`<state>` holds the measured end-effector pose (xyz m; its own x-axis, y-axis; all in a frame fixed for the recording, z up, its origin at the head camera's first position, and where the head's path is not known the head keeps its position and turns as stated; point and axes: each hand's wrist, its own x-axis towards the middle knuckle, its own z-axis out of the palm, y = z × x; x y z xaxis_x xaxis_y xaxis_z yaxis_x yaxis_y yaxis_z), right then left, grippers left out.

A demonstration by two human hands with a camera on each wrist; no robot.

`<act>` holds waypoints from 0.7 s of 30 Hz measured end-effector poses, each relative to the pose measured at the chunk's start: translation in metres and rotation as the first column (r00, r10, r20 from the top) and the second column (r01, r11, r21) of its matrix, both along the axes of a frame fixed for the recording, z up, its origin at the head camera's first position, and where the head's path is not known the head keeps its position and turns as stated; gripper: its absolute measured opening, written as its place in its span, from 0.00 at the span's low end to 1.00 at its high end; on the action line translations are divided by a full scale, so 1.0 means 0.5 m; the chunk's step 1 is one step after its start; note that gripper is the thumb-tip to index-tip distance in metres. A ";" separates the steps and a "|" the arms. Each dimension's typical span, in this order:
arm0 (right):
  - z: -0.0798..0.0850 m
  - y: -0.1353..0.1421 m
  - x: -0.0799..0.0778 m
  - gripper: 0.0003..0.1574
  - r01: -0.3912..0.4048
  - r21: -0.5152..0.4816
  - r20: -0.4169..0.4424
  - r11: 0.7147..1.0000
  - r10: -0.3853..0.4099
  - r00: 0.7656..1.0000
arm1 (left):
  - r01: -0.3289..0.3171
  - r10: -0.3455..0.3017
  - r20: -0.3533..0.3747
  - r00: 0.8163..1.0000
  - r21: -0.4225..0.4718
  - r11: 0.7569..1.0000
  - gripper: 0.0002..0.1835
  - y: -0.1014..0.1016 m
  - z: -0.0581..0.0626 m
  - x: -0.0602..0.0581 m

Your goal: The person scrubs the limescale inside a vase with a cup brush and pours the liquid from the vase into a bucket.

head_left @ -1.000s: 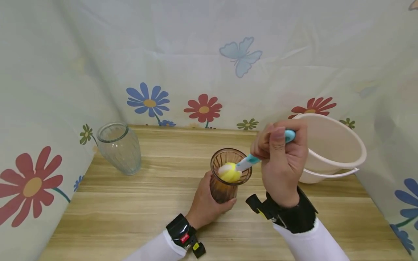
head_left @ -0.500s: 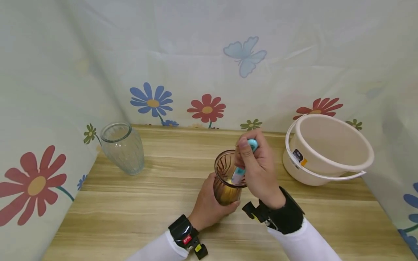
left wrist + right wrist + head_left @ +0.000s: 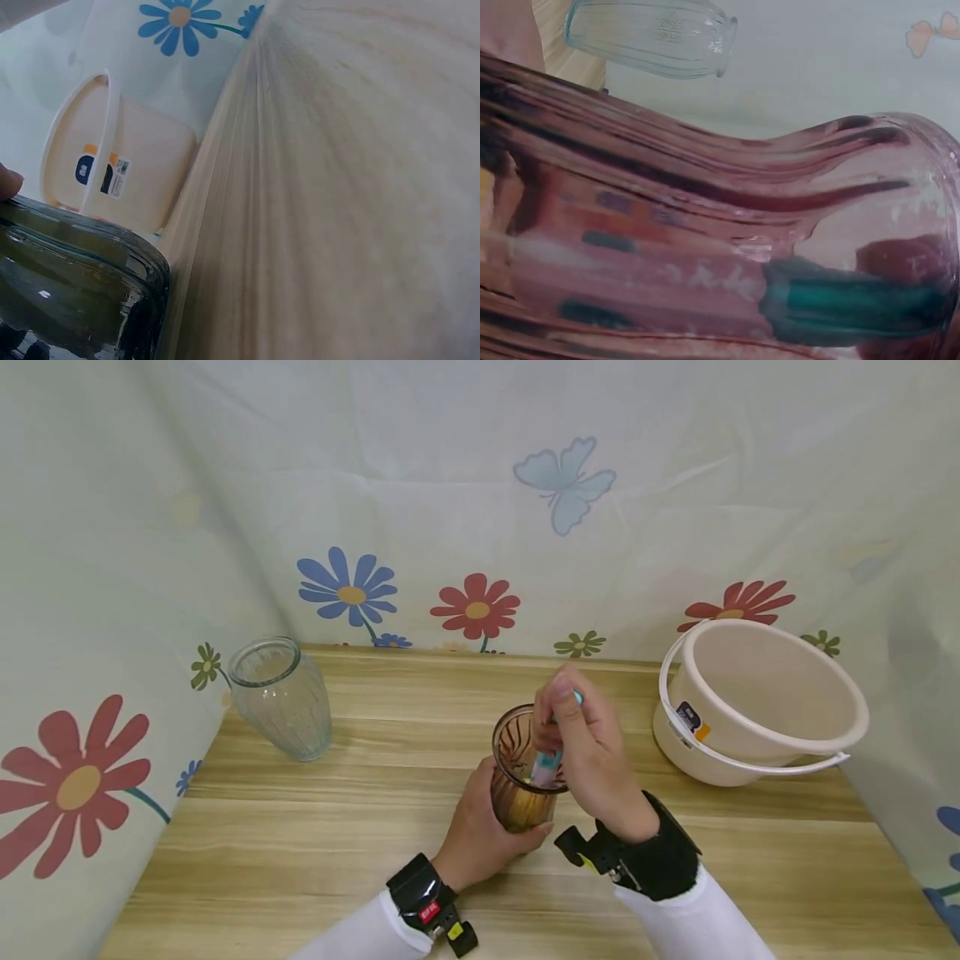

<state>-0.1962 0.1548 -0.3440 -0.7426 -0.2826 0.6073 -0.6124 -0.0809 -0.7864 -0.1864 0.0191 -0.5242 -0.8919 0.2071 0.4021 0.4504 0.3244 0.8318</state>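
Observation:
A ribbed brown glass vase stands tilted on the table, its mouth facing up. My left hand holds it round the lower body. Through its wall shows the yellow sponge head of a bottle brush, deep inside. My right hand grips the turquoise end of the handle right at the rim and hides part of the mouth. In the right wrist view, the white and turquoise handle shows through the pinkish glass. The left wrist view has the vase's thick base close up, with a fingertip on it.
A clear glass vase stands at the back left of the wooden table. On the right is a cream bucket with its white handle hanging down in front. A flowered curtain closes off the back and sides.
My right hand has moved down and left, pushing the sponge head from the vase's mouth into its body. Since half a second ago the brush has sunk slightly further. The left hand keeps its hold.

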 end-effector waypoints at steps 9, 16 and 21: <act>0.002 -0.002 -0.001 0.22 0.005 0.096 0.050 0.995 -0.010 0.999 | -0.002 0.002 0.012 1.000 -0.008 1.000 0.48 0.001 -0.003 0.000; 0.003 0.000 0.001 0.23 -0.025 0.153 0.121 0.988 0.007 0.993 | -0.005 0.005 0.001 1.000 -0.018 1.000 0.48 0.001 -0.004 0.001; 0.003 0.000 -0.001 0.23 -0.032 0.161 0.128 0.986 0.011 0.992 | 0.000 0.000 0.008 1.000 -0.014 1.000 0.48 -0.001 -0.003 0.001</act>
